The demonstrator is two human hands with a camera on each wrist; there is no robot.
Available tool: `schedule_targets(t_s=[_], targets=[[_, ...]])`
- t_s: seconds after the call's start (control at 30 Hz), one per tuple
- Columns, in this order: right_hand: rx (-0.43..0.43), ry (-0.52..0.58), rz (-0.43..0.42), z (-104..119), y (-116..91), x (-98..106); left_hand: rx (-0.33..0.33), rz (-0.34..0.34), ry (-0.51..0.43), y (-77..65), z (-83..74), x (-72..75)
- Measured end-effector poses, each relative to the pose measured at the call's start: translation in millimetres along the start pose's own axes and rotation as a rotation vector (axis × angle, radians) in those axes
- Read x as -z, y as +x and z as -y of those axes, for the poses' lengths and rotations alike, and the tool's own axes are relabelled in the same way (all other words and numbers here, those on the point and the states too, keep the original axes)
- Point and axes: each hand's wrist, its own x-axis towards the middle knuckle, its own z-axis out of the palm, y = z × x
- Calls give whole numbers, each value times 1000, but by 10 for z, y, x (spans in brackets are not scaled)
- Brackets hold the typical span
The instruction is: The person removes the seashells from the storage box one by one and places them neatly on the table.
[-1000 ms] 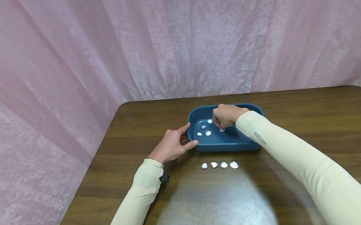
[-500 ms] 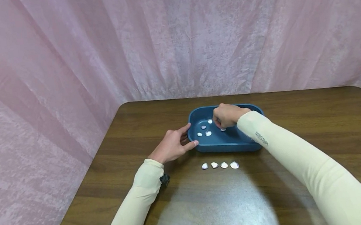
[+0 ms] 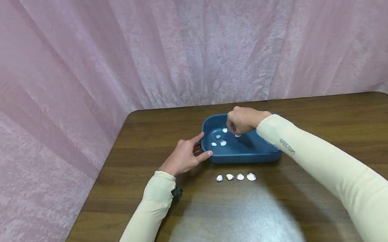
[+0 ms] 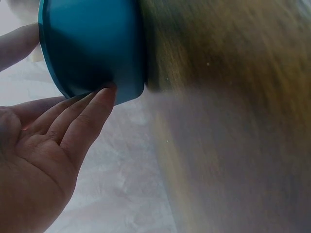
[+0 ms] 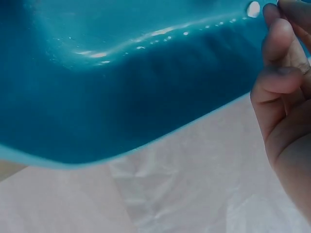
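A blue rectangular basin (image 3: 241,158) stands on the table. At its left end is my left hand (image 3: 185,156), thumb on the near rim, fingers extended along the outer wall, as the left wrist view confirms. Over the basin floor, my right hand (image 3: 245,119) pinches a small white seashell (image 3: 237,135) at its fingertips. That shell (image 5: 253,8) also shows beside the curled fingers (image 5: 278,35) in the right wrist view; the exact grip is partly hidden. Several other small shells (image 3: 223,143) lie in the basin's left part.
Several shells (image 3: 240,176) form a row on the wooden table (image 3: 342,132), just in front of the basin. A pink curtain (image 3: 185,46) hangs behind the table. Dark gear (image 3: 177,193) sits at the left wrist.
In the last half second my right hand has risen slightly and shifted toward the basin's far side, with the shell moving along at its fingertips. The left hand holds still.
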Motion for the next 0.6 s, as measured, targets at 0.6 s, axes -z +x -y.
schedule_targets(t_s=[0.6], targets=[[130, 79, -97, 237, -408, 142, 8, 5, 7, -11, -25, -1]])
